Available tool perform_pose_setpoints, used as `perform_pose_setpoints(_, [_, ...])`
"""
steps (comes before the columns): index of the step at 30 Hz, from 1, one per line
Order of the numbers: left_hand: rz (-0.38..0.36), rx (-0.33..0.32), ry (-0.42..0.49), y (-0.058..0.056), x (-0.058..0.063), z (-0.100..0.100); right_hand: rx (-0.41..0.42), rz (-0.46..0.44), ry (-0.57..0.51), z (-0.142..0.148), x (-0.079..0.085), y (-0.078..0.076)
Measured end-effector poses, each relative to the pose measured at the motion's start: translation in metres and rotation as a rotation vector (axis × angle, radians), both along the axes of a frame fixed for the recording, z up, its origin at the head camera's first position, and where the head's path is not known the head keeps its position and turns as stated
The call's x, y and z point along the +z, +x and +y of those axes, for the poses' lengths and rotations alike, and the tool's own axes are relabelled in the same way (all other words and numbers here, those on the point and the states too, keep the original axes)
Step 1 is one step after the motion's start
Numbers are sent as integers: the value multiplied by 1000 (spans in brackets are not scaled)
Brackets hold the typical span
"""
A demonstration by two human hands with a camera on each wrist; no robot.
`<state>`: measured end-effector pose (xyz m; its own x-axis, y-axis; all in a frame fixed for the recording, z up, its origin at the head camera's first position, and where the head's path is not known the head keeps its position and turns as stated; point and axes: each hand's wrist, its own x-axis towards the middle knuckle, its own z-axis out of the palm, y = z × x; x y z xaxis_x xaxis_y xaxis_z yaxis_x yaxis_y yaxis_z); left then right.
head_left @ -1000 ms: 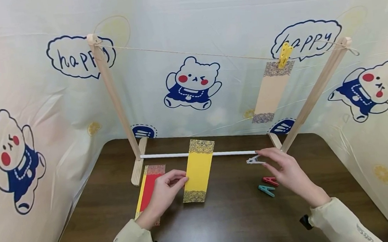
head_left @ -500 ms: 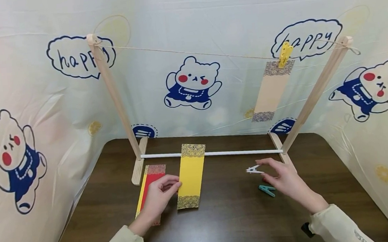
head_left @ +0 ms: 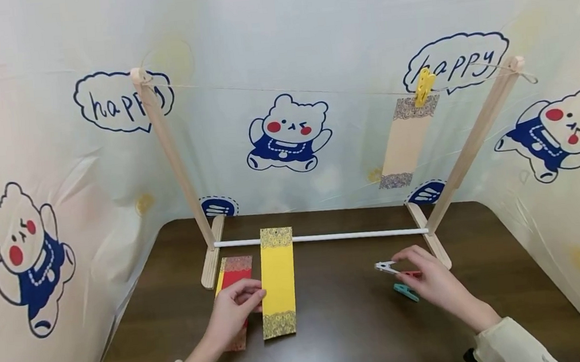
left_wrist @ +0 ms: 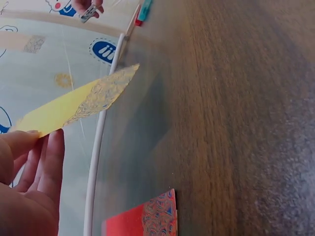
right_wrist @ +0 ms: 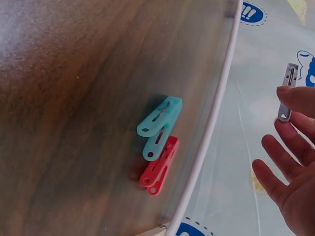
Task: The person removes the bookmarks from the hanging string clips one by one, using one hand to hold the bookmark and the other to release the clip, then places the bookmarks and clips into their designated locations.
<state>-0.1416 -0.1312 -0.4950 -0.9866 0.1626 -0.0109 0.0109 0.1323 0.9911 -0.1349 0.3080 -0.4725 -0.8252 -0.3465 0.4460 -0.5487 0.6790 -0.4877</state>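
My left hand (head_left: 231, 315) pinches the left edge of a yellow bookmark-like paper strip (head_left: 278, 280) with patterned bands at both ends. In the left wrist view the strip (left_wrist: 74, 105) is off the table, between thumb and fingers. My right hand (head_left: 436, 286) holds a grey-white clothespin (head_left: 384, 266) by its handles. In the right wrist view this clothespin (right_wrist: 287, 93) sits between thumb and forefinger, the other fingers spread. Below that hand lie a teal clothespin (right_wrist: 160, 128) and a red clothespin (right_wrist: 160, 167). A red strip (head_left: 235, 275), over a yellow one, lies partly behind my left hand.
A wooden stand has a left post (head_left: 171, 157), a right post (head_left: 477, 130) and a white rod (head_left: 352, 235) low between them. On its string (head_left: 287, 92) a yellow clothespin (head_left: 424, 87) holds a beige strip (head_left: 407, 142). The stand rests on a brown table (head_left: 343, 314).
My left hand has moved left and down with the yellow strip, which hangs straighter. My right hand has lowered with the grey-white clothespin. The head view has tilted slightly.
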Motion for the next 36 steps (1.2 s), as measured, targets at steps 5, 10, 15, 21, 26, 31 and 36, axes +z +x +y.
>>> perform_pose_setpoints(5, [-6,96,-70,3,-5,-1,12,55,59,5,-5,3])
perform_pose_setpoints(10, [16,189,-140,5,-6,-8,-16,112,135,7,-7,1])
perform_pose_setpoints(15, [-66,194,-39,7,-4,-18,-32,98,172,9,-8,1])
perform_pose_setpoints(21, [-160,161,-50,5,-5,-28,-56,132,178,7,-14,3])
perform_pose_setpoints(26, [-212,131,-86,1,-6,-37,-35,162,178,7,-18,5])
perform_pose_setpoints(31, [-201,104,-152,-3,-9,-43,-36,163,183,8,-19,8])
perform_pose_setpoints(36, [-201,98,-205,-8,-9,-51,-32,112,194,7,-19,6])
